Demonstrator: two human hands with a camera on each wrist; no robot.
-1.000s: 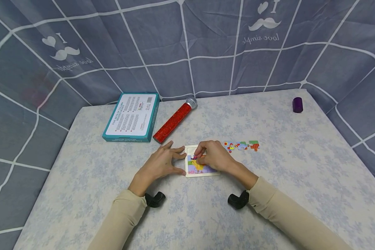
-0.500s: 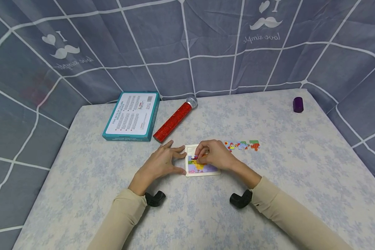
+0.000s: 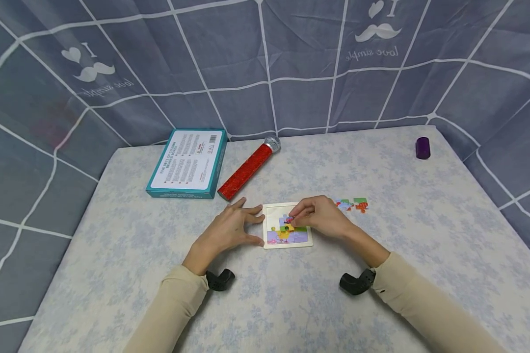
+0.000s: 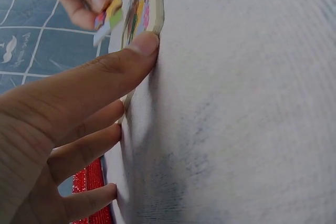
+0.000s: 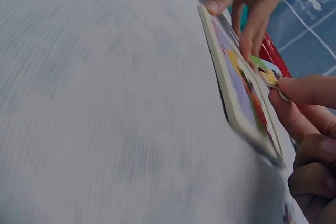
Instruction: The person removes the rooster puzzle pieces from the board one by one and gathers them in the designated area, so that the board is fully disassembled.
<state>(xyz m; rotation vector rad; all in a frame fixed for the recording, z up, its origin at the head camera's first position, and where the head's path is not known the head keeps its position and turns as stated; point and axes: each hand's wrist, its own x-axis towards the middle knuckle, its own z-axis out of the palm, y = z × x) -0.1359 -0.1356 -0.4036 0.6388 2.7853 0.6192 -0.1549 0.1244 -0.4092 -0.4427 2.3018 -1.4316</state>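
My right hand point(image 3: 321, 215) pinches a small jigsaw piece point(image 5: 269, 73) between thumb and fingers, above the puzzle tray. In the left wrist view the piece point(image 4: 109, 18) shows yellow, green and pale blue and is tilted clear of the tray. Under it lies the cream-rimmed puzzle tray point(image 3: 288, 246), its lower part filled with joined pieces showing a yellow figure on lilac; the upper left part shows bare board. With thumb and fingers spread, my left hand point(image 3: 227, 230) touches the tray's left edge. Loose jigsaw pieces point(image 3: 360, 204) lie right of the tray, partly hidden by my right hand.
Behind my left hand lies a red glitter microphone-shaped object point(image 3: 249, 169) with a silver head. A teal box point(image 3: 185, 159) with a printed white back is left of it. A purple cylinder point(image 3: 422, 148) sits far right. Grey-blue curtain point(image 3: 304, 63) borders the table.
My right hand has shifted right with the jigsaw piece, uncovering more of the tray and covering one of the loose pieces. My left hand stays at the tray's edge.
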